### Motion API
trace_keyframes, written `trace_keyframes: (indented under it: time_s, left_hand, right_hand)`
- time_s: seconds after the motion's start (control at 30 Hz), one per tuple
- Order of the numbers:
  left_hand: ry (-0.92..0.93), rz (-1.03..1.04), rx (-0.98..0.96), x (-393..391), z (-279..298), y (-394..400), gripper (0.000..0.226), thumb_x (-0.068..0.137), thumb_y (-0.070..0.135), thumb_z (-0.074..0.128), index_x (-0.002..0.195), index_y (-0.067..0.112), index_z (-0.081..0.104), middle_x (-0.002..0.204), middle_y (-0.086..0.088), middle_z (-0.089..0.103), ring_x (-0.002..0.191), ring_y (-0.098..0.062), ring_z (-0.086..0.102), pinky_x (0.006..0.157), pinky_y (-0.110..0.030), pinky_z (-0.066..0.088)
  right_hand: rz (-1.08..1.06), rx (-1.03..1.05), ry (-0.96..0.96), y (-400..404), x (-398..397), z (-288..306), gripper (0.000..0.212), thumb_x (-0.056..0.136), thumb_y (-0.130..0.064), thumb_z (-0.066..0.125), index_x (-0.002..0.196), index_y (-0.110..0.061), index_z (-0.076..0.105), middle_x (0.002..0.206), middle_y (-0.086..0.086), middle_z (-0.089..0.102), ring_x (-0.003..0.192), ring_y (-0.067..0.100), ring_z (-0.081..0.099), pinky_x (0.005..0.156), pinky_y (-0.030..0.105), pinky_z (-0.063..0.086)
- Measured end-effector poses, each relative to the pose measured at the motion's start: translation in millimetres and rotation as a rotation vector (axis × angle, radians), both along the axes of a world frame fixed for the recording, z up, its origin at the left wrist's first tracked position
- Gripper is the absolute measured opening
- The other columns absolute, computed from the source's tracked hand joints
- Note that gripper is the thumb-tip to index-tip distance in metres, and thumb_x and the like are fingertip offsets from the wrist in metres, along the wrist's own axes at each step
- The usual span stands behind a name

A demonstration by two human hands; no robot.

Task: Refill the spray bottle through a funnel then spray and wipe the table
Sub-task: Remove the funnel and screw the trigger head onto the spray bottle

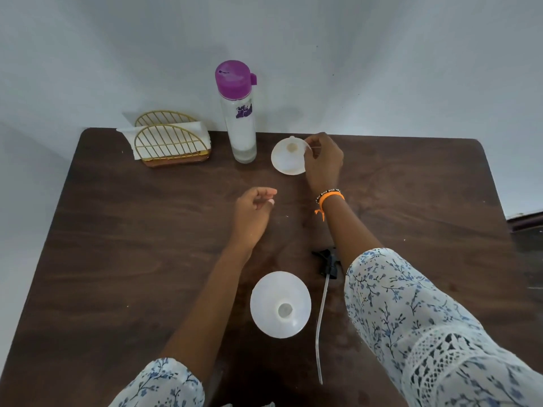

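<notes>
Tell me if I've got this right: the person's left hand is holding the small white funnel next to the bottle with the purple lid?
Not quite. The head view shows the right hand holding the small white funnel next to the bottle with the purple lid. The left hand holds nothing and hovers over the table.

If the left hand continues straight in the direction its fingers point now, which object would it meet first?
The left hand points up and right across the dark wooden table. It would likely first meet the small white plastic funnel pinched by the right hand, though depth is unclear.
</notes>
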State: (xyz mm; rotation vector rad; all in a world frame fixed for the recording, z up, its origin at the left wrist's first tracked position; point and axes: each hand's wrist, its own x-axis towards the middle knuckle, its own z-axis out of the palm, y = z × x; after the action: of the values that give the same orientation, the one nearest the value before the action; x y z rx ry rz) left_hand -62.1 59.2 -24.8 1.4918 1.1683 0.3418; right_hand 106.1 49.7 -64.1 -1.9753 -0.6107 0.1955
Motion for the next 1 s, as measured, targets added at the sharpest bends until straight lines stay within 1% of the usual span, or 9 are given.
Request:
trace_keyframes:
  time_s: [0.2,0.37,0.43,0.53,0.6,0.67,0.73,0.87,1.0]
  left_hand:
    - [0.002,-0.020,-0.011,0,-2,-2,0.019,0.092,0.009,0.053,0.100,0.024,0.062,0.098,0.013,0.059,0.087,0.005,0.054,0.070,-0.005,0.040]
    - [-0.043,-0.022,-0.025,-5,2,-10,0.019,0.091,0.006,0.054,0.102,0.018,0.064,0.097,0.012,0.061,0.087,0.006,0.055,0.069,0.005,0.040]
    - [-0.056,-0.022,-0.042,-9,5,-15,0.019,0.091,0.007,0.053,0.102,0.019,0.064,0.096,0.014,0.061,0.088,0.005,0.055,0.069,0.003,0.041]
    - [-0.071,-0.014,-0.071,-21,11,-25,0.019,0.091,0.009,0.054,0.103,0.021,0.064,0.095,0.017,0.061,0.091,0.005,0.056,0.068,-0.001,0.044]
    - [-0.072,0.001,-0.089,-30,14,-34,0.019,0.091,0.011,0.055,0.101,0.024,0.064,0.096,0.018,0.062,0.093,0.003,0.056,0.071,-0.007,0.045]
    - [-0.082,0.018,-0.100,-39,18,-44,0.020,0.091,0.012,0.055,0.098,0.028,0.064,0.100,0.015,0.063,0.098,0.000,0.057,0.079,-0.014,0.044]
    - [-0.111,0.034,-0.094,-48,24,-52,0.022,0.091,0.011,0.054,0.097,0.030,0.064,0.104,0.012,0.065,0.102,-0.003,0.058,0.086,-0.020,0.046]
    - [-0.130,0.016,-0.028,-67,34,-70,0.031,0.091,0.002,0.050,0.095,0.029,0.063,0.102,0.012,0.065,0.099,-0.003,0.059,0.085,-0.018,0.047]
    - [-0.112,-0.007,-0.008,-80,35,-88,0.047,0.085,-0.012,0.041,0.088,0.029,0.064,0.099,0.009,0.065,0.094,-0.007,0.059,0.080,-0.020,0.048]
  right_hand:
    - [0.010,0.003,-0.015,3,4,-2,0.010,0.075,-0.002,0.057,0.081,-0.008,0.061,0.083,0.004,0.066,0.075,0.016,0.061,0.068,0.027,0.050]
    - [0.000,-0.020,0.000,-11,5,-1,0.027,0.070,-0.003,0.066,0.096,-0.006,0.060,0.099,0.004,0.064,0.082,0.013,0.058,0.069,0.009,0.042]
    - [-0.040,0.012,0.006,-24,-1,4,0.028,0.071,-0.003,0.069,0.098,-0.005,0.060,0.099,0.005,0.063,0.086,0.013,0.058,0.073,0.007,0.042]
    - [-0.069,0.046,0.054,-52,-20,14,0.021,0.073,-0.004,0.069,0.092,-0.008,0.061,0.091,0.000,0.063,0.084,0.011,0.058,0.077,0.017,0.046]
    - [-0.050,0.029,0.114,-74,-36,19,0.016,0.075,-0.005,0.069,0.089,-0.010,0.062,0.087,-0.002,0.064,0.076,0.007,0.058,0.073,0.013,0.046]
    - [-0.026,-0.011,0.171,-98,-52,23,0.011,0.078,-0.007,0.069,0.086,-0.011,0.063,0.081,-0.005,0.064,0.069,-0.002,0.056,0.066,0.005,0.042]
    - [-0.019,-0.042,0.223,-122,-66,27,0.007,0.080,-0.008,0.068,0.081,-0.014,0.064,0.076,-0.007,0.063,0.064,-0.006,0.056,0.063,0.004,0.041]
    - [-0.017,-0.093,0.286,-168,-87,27,0.010,0.084,-0.012,0.064,0.076,-0.018,0.063,0.069,-0.007,0.062,0.060,-0.001,0.055,0.060,0.015,0.044]
    - [-0.022,-0.213,0.317,-195,-107,17,0.011,0.085,-0.012,0.062,0.075,-0.017,0.062,0.069,-0.002,0.064,0.064,0.018,0.060,0.065,0.030,0.049]
